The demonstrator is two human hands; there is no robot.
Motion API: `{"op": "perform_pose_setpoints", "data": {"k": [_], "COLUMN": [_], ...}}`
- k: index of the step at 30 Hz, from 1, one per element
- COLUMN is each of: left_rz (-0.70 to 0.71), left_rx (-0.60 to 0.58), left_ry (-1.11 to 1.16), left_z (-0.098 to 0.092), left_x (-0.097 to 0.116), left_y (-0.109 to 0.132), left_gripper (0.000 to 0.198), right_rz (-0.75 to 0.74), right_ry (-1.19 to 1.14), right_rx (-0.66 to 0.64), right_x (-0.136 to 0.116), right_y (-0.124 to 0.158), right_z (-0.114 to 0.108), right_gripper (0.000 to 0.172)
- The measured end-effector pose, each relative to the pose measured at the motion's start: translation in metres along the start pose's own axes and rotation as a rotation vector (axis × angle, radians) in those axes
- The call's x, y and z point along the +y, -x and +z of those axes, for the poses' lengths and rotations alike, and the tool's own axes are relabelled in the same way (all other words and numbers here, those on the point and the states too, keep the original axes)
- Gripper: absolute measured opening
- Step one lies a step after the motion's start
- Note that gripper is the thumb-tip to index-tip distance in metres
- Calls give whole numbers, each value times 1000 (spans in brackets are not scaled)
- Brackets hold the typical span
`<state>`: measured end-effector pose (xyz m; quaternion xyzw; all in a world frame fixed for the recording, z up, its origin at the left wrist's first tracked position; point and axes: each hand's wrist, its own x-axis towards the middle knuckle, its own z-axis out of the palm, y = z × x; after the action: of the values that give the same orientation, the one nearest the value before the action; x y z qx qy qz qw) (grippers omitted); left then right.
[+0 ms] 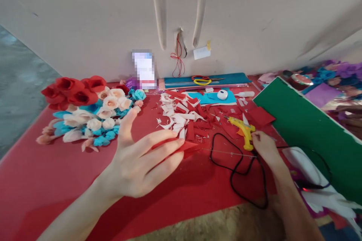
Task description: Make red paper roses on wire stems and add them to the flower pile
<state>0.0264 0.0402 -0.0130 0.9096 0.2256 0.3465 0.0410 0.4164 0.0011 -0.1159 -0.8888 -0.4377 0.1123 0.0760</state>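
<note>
One view, from the head, looks down on a red desk (56,180). The left hand (141,165) is in the middle, palm up, thumb out to the side. Its grip is together on a folded red piece (189,146), which pokes out past the fingertips, just over the desk. The right hand (264,147) is to the right of it. Its grip is curled on the bottom of a yellow glue gun (244,130). The gun stands on the desk with its tip pointing left and away, at a heap of red and white scraps (183,115). A thin wire (232,153) runs from the red piece to the right hand; I cannot tell which fingers hold it. A black cord (240,173) loops on the desk under the wire, between the two hands.

What could go wrong? I think the tip of the gun is hot. It is near the scraps, so a drip could stick them to the desk. If the gun swings toward the left hand, the fingers could get burned, as the red piece is small and they lie close to its edge. The cord loop could snag a wrist and tug the gun over. The left grip looks flat and loose, so the red piece could slip out. The paper roses (90,113) far left and the green sheet (305,128) on the right are well apart from the tip, so they look safe.
</note>
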Motion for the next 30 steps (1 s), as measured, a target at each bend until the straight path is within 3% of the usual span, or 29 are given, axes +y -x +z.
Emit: {"op": "perform_pose_setpoints", "data": {"k": [10, 14, 21, 26, 30], "left_rz": [67, 152, 180, 140, 133], "left_rx": [36, 70, 89, 83, 85], "left_ry": [-140, -269, -301, -292, -283], "left_z": [2, 2, 2, 4, 2], "left_x": [1, -1, -4, -7, -8], "left_y": [-4, -8, -16, -14, -14], "left_gripper": [19, 16, 15, 15, 17], "right_rz": [36, -31, -279, -246, -111], "right_ry": [-224, -460, -945, -1034, -1079], "right_rx": [-50, -109, -360, -448, -568], "right_x": [-12, -10, -19, -28, -33], "right_y": [6, 11, 30, 34, 34], "right_z": [10, -14, -80, -96, -97], "right_gripper": [26, 18, 45, 56, 56]}}
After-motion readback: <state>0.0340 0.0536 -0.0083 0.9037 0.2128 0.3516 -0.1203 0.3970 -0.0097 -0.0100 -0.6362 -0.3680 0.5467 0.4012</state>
